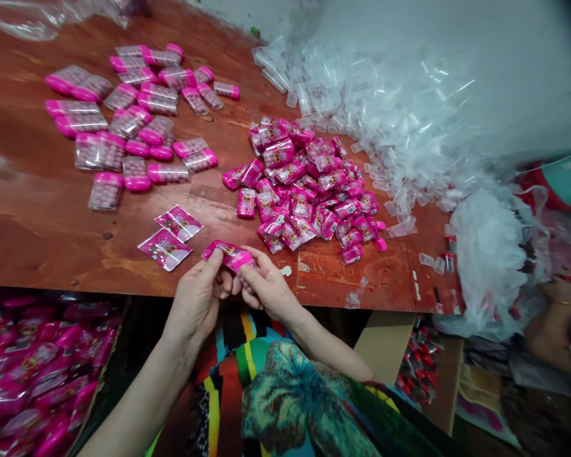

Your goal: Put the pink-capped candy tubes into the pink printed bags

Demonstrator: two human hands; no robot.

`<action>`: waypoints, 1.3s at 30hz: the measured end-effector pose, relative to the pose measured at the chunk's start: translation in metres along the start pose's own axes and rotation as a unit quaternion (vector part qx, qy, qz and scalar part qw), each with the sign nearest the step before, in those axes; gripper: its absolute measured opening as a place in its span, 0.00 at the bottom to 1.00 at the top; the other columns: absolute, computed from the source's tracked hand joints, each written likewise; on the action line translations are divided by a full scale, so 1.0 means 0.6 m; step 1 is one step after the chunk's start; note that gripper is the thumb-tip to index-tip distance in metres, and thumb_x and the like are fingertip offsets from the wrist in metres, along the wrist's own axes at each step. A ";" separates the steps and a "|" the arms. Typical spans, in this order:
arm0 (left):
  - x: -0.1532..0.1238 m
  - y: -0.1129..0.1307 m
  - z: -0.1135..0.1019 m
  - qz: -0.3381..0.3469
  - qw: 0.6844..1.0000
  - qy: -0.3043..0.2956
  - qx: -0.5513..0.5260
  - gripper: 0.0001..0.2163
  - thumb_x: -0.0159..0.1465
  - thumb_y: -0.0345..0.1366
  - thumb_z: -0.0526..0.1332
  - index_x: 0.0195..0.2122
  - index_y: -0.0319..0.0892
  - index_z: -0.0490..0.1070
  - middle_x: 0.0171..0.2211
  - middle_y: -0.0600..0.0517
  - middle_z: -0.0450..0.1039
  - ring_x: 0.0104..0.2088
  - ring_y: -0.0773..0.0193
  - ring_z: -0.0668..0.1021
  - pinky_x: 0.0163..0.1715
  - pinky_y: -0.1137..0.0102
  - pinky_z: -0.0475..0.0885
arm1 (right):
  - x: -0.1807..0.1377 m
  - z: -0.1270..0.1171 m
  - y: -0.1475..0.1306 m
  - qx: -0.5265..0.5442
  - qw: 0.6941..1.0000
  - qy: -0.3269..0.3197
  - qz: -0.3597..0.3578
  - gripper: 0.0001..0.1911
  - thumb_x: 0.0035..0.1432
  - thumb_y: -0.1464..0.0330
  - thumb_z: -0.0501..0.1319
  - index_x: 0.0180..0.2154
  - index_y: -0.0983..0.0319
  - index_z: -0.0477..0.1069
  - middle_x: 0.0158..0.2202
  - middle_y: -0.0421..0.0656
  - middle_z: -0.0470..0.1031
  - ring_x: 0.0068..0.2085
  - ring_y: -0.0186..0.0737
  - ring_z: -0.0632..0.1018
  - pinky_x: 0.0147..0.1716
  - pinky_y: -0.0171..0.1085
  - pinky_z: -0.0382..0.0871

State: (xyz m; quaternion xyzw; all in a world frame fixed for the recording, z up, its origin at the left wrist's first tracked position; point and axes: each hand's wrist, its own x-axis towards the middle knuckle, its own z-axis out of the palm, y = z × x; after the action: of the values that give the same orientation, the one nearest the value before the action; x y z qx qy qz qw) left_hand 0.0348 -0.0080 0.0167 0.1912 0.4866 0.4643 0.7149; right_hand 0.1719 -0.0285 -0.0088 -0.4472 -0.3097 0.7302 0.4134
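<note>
My left hand [198, 295] is closed, thumb on top, around the left end of a pink printed wrapper sleeve [226, 249]. My right hand [269, 289] pinches the pink cap end of a small candy box [242, 259], which sits at the sleeve's right end. How far the box is inside the sleeve, I cannot tell. Just beyond my left hand, two flat printed sleeves [166, 248] overlap on the wooden table [23, 209]. A heap of candy boxes in pink printed sleeves [309, 190] lies past my right hand. Unsleeved pink-capped boxes of pale round candies [109, 152] are spread at the back left.
Transparent plastic pieces [361, 89] are piled along the wall. A white plastic bag [488, 254] stands at the right edge. Below the table are a bin of pink packs [38, 368] and a carton with red-capped pieces [421, 365]. Another person's hand [564, 292] is at far right.
</note>
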 end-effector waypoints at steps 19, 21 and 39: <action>0.015 0.019 -0.021 -0.032 0.997 -0.031 0.059 0.27 0.49 0.57 0.81 0.21 0.38 0.75 0.16 0.54 0.64 0.19 0.72 0.64 0.18 0.77 0.58 | -0.008 -0.017 0.000 -0.031 0.996 -0.076 -0.018 0.36 0.69 0.49 0.67 0.66 0.56 0.54 0.27 0.30 0.70 0.19 0.28 0.61 0.18 0.29 0.56; 0.015 0.021 -0.023 -0.038 0.997 -0.029 0.068 0.27 0.49 0.58 0.81 0.20 0.39 0.74 0.16 0.53 0.65 0.19 0.71 0.65 0.18 0.76 0.58 | -0.008 -0.009 -0.003 0.026 0.994 -0.104 0.013 0.36 0.69 0.51 0.65 0.68 0.56 0.54 0.24 0.27 0.67 0.17 0.28 0.55 0.16 0.29 0.51; -0.001 0.004 -0.013 -0.070 0.996 -0.033 0.039 0.25 0.49 0.56 0.81 0.23 0.39 0.76 0.18 0.52 0.69 0.20 0.70 0.66 0.18 0.76 0.59 | 0.012 -0.001 -0.018 0.079 0.990 -0.103 0.053 0.48 0.66 0.52 0.66 0.76 0.59 0.46 0.19 0.24 0.63 0.15 0.26 0.49 0.15 0.26 0.46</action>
State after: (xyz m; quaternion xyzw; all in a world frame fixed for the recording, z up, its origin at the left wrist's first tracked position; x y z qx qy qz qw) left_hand 0.0269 -0.0087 0.0156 0.1994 0.4925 0.3877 0.7532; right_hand 0.1742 -0.0170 -0.0032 -0.3513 -0.2676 0.8153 0.3745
